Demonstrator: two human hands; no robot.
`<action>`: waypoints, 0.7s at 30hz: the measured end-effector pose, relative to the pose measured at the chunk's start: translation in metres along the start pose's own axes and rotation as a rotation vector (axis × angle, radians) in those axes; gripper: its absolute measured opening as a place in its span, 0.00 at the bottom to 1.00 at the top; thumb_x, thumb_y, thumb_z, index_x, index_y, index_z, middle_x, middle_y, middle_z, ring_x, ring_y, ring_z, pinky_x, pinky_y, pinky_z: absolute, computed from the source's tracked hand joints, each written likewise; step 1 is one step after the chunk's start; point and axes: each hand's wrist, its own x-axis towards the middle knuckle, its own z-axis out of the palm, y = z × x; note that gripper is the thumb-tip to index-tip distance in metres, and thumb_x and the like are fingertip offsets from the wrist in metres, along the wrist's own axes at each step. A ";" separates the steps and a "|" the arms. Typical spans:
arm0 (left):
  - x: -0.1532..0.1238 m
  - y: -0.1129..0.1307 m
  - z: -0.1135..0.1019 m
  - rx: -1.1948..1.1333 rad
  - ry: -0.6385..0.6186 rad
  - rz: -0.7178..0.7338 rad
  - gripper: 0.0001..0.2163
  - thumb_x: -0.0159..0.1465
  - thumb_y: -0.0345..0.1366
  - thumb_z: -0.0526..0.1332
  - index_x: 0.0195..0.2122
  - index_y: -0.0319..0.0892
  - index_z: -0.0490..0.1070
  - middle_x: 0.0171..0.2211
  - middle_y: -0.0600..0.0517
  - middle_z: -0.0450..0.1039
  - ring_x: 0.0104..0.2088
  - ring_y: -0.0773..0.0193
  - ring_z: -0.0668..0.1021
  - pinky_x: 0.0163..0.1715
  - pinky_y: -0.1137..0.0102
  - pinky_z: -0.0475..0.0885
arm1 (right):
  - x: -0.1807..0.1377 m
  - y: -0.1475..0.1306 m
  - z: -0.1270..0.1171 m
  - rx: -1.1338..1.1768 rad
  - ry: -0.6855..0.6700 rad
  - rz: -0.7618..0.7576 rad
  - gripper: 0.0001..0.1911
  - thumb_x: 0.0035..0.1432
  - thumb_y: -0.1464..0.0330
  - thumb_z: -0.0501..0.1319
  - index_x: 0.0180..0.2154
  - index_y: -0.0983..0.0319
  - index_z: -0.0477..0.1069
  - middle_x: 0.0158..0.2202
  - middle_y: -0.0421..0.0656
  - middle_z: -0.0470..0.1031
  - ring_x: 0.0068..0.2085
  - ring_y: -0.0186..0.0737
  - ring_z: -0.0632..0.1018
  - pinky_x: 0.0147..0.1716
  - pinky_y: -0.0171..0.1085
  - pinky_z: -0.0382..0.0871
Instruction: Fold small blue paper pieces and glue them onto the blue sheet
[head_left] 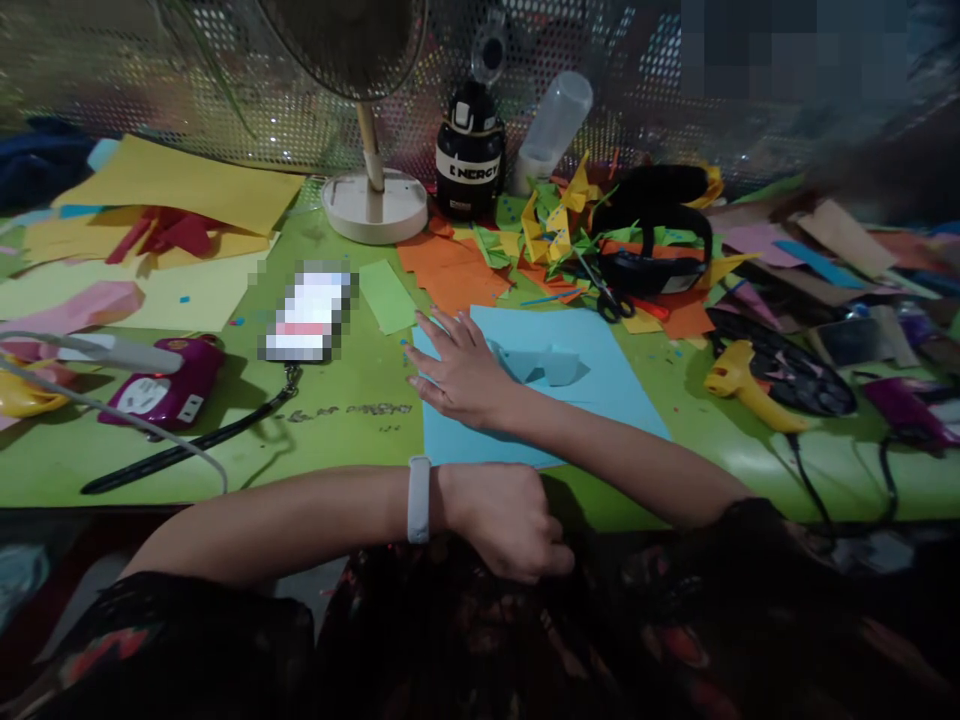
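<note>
My right hand lies flat with spread fingers on the left edge of a light blue paper sheet on the green table. A small folded blue paper piece rests on that sheet just right of the hand. My left hand, with a white band on its wrist, hangs at the table's near edge over my lap. Its fingers are curled in, and what they hold, if anything, is hidden.
A fan base, a black bottle and a clear cup stand at the back. Folded paper cranes, scissors, a yellow glue gun, a purple device and paper stacks lie around.
</note>
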 end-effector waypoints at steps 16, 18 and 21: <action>0.002 -0.002 0.008 -0.014 0.106 -0.002 0.06 0.61 0.37 0.60 0.31 0.41 0.73 0.23 0.53 0.76 0.21 0.62 0.76 0.16 0.63 0.59 | 0.005 0.009 0.002 0.235 0.096 0.094 0.17 0.63 0.64 0.56 0.50 0.59 0.77 0.64 0.49 0.65 0.68 0.51 0.57 0.67 0.57 0.43; 0.001 -0.003 0.008 -0.017 0.111 0.000 0.06 0.61 0.37 0.60 0.31 0.42 0.73 0.22 0.53 0.75 0.21 0.62 0.76 0.16 0.63 0.59 | 0.004 0.011 0.004 0.242 0.092 0.082 0.19 0.63 0.66 0.56 0.52 0.58 0.77 0.64 0.48 0.65 0.68 0.51 0.58 0.67 0.56 0.44; 0.001 -0.003 0.008 -0.019 0.119 -0.004 0.06 0.61 0.37 0.60 0.31 0.42 0.72 0.22 0.53 0.75 0.21 0.62 0.76 0.16 0.63 0.59 | 0.004 0.014 0.006 0.340 0.084 0.075 0.19 0.63 0.67 0.56 0.53 0.56 0.76 0.64 0.45 0.66 0.68 0.49 0.58 0.67 0.55 0.48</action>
